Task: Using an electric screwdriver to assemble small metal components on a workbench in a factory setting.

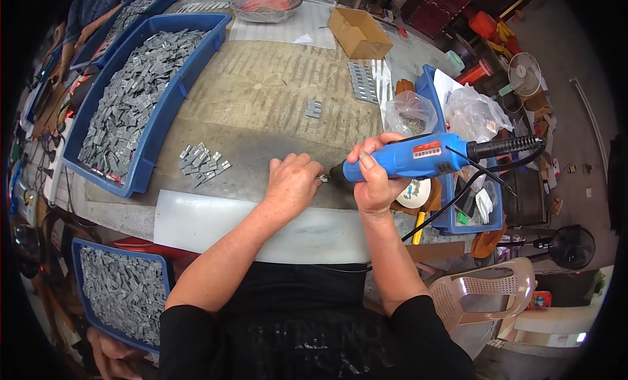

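My right hand [376,180] is wrapped round a blue electric screwdriver [418,156], held almost level, its tip pointing left. At that tip, my left hand [292,182] pinches a small grey metal piece [324,178] against the table; the fingers hide most of it. Left of this hand lies a loose pile of flat grey metal pieces [204,164]. Farther off, a small row of such pieces [313,108] sits side by side, and a longer block of them [362,81] is lined up near a cardboard box [360,33].
A blue bin [140,184] full of grey pieces stands at left; another full bin [121,246] sits lower. A white dish [414,193] with small parts, a yellow-handled tool [418,228] and a blue tray [477,228] are at right. The screwdriver's black cable [451,202] loops there.
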Demonstrator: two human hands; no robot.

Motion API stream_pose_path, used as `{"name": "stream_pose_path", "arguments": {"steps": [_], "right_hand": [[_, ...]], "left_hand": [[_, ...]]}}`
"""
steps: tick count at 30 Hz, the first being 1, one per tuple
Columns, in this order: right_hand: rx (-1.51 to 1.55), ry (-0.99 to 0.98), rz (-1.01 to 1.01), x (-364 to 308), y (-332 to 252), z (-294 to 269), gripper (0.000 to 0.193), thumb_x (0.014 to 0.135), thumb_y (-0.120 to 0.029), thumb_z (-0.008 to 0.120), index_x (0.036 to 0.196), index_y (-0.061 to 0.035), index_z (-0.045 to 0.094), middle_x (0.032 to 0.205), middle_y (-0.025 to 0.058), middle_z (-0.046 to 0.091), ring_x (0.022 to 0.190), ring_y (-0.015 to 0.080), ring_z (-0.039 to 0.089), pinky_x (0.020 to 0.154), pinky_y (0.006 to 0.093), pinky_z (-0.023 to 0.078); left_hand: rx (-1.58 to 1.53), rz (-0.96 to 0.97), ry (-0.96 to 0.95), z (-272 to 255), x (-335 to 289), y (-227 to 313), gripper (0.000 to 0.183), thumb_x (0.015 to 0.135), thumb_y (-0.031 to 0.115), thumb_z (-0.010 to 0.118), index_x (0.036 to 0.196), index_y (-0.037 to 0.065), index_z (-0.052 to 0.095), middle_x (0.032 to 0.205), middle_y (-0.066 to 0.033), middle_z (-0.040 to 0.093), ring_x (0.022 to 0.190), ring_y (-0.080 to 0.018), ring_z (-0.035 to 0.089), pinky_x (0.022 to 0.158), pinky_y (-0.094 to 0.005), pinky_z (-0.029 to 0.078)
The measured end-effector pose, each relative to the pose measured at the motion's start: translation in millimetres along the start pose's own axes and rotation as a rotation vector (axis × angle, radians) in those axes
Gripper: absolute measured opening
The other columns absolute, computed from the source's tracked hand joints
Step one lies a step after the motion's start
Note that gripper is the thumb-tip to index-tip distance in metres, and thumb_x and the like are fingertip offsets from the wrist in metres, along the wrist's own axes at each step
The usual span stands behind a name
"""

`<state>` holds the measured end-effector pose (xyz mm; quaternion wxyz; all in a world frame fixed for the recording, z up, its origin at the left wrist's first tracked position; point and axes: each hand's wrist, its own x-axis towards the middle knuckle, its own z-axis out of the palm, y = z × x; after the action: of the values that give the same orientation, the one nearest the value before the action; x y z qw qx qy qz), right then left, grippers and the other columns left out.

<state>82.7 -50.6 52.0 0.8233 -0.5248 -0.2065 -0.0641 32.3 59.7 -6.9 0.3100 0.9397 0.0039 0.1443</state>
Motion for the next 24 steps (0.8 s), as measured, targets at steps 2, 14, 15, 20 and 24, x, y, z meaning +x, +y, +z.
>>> {"name": "stream_pose_path", "arguments": {"steps": [2, 14, 15, 20, 24], "right_hand": [[-0.009, -0.003, 0.0, 0.7, 1.2, 0.2, 0.041, 0.066, -0.002, 0.055, 0.103, -0.0016, 0.039, 0.072, 0.0075, 0.048, 0.06, 0.018, 0.049, 0.059, 0.0316, 0.043], [0.004, -0.027, -0.007, 0.7, 4.8, -3.3, 0.041, 0.066, -0.001, 0.055, 0.104, -0.0011, 0.037, 0.073, 0.0068, 0.048, 0.062, 0.0173, 0.05, 0.06, 0.0312, 0.044], [0.029, -0.042, -0.006, 0.9, 4.7, -4.5, 0.04, 0.067, 0.0, 0.056, 0.103, -0.0007, 0.038, 0.075, 0.0063, 0.048, 0.065, 0.0163, 0.05, 0.061, 0.0307, 0.045], [0.028, -0.026, 0.004, -0.1, 5.5, -4.4, 0.039, 0.067, 0.0, 0.056, 0.102, -0.0006, 0.038, 0.075, 0.0065, 0.048, 0.065, 0.0161, 0.05, 0.061, 0.0308, 0.045], [-0.026, 0.0, 0.002, 0.2, 4.7, -1.6, 0.041, 0.066, -0.003, 0.054, 0.104, -0.0009, 0.038, 0.073, 0.0079, 0.048, 0.06, 0.0181, 0.05, 0.059, 0.0318, 0.043]], "left_hand": [[-0.001, 0.0, -0.004, -0.4, 0.2, 0.0, 0.014, 0.067, 0.012, 0.065, 0.079, 0.011, 0.06, 0.077, -0.0014, 0.053, 0.08, -0.0206, 0.051, 0.067, -0.0365, 0.034], [-0.019, -0.004, 0.006, 0.5, -0.4, -1.2, 0.014, 0.066, 0.011, 0.065, 0.079, 0.011, 0.06, 0.078, -0.0004, 0.053, 0.081, -0.0196, 0.051, 0.067, -0.0355, 0.032], [-0.021, -0.004, 0.007, 0.4, -0.4, -1.1, 0.014, 0.066, 0.011, 0.065, 0.079, 0.011, 0.06, 0.078, -0.0004, 0.053, 0.081, -0.0196, 0.051, 0.067, -0.0356, 0.032], [-0.014, 0.0, 0.007, -0.2, -0.4, -0.7, 0.014, 0.066, 0.011, 0.065, 0.079, 0.011, 0.06, 0.078, -0.0003, 0.053, 0.081, -0.0195, 0.051, 0.067, -0.0355, 0.032], [-0.011, 0.002, 0.005, -0.3, -0.5, -0.9, 0.014, 0.067, 0.011, 0.065, 0.079, 0.011, 0.06, 0.078, -0.0004, 0.053, 0.081, -0.0195, 0.05, 0.067, -0.0354, 0.032]]}}
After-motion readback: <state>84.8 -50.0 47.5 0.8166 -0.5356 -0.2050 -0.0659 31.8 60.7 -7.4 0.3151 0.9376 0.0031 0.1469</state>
